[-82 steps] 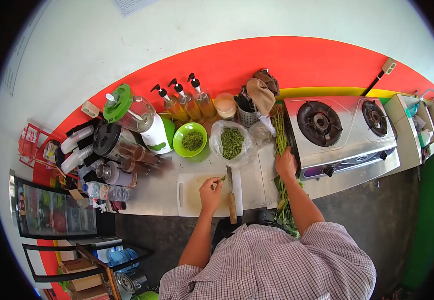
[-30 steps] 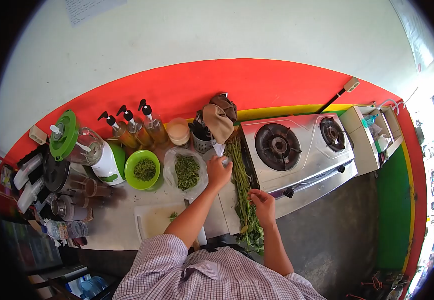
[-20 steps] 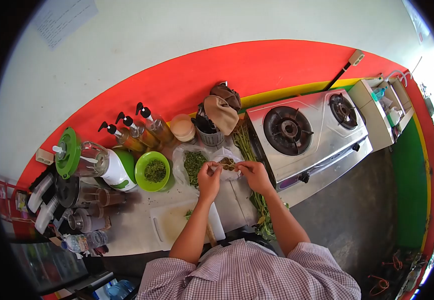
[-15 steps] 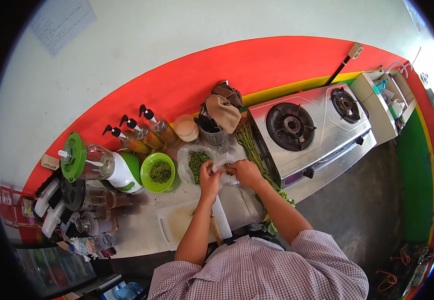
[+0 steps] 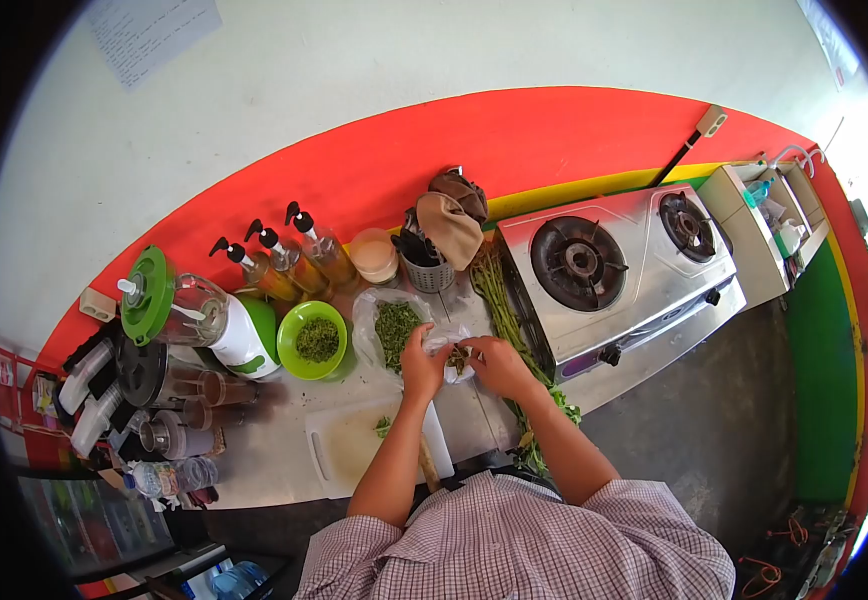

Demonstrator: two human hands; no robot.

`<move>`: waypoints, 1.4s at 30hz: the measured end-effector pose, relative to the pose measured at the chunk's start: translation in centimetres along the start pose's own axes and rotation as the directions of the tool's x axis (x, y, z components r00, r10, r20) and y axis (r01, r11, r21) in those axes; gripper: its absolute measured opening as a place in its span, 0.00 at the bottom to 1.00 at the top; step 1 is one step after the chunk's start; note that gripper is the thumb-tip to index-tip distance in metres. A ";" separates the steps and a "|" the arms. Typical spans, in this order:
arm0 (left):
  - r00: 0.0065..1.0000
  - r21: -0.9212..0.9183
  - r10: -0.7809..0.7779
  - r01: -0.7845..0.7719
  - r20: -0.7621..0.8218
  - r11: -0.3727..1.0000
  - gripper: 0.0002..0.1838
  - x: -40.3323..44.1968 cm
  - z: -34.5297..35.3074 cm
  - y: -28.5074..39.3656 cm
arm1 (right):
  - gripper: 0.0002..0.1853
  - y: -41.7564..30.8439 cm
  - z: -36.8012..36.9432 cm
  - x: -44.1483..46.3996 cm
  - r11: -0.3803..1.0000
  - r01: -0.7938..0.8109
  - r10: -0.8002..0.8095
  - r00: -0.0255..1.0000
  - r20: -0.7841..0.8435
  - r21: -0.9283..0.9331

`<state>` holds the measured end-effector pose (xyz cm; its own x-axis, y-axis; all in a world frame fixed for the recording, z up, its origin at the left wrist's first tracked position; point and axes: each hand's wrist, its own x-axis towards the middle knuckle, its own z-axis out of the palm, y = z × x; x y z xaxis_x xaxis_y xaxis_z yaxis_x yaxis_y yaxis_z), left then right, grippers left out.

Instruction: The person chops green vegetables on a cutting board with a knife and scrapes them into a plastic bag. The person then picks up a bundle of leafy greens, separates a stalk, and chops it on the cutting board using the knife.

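My left hand (image 5: 422, 362) and my right hand (image 5: 495, 364) meet at a small clear plastic bag (image 5: 459, 372) with brownish bits in its mouth. The fingers of my left hand are closed on the bag's left edge. My right fingers pinch at its right side. Just left of them a larger clear bag holds chopped greens (image 5: 394, 332). A green bowl (image 5: 316, 343) of finer chopped greens stands further left. Long green stems (image 5: 500, 300) lie beside the stove. Nearer my body, a white cutting board (image 5: 345, 447) carries a few leaves and a knife (image 5: 428, 464), partly hidden by my left forearm.
A two-burner stove (image 5: 619, 280) stands at the right. Behind the bags are a utensil holder (image 5: 428, 274), a tub (image 5: 373, 256) and three pump bottles (image 5: 326, 256). A blender (image 5: 239, 337), cups and plastic bottles (image 5: 176, 476) crowd the left side.
My left hand left the cutting board and my right hand left the stems. Both came together at the small bag, which has moved nearer my body and been opened.
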<state>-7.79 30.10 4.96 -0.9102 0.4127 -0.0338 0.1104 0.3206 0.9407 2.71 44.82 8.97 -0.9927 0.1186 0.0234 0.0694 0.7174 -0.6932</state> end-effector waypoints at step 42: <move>0.943 0.480 0.285 -0.333 0.173 0.811 0.29 -3.6 4.4 2.2 | 0.09 2.4 -5.8 -6.2 0.924 -0.271 0.362 0.848 -0.387 0.269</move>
<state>-2.50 33.06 5.63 -0.7576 0.6280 0.1780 0.5847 0.5317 0.6128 9.59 49.79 11.36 -0.7785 0.6258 0.0477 0.3068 0.4458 -0.8409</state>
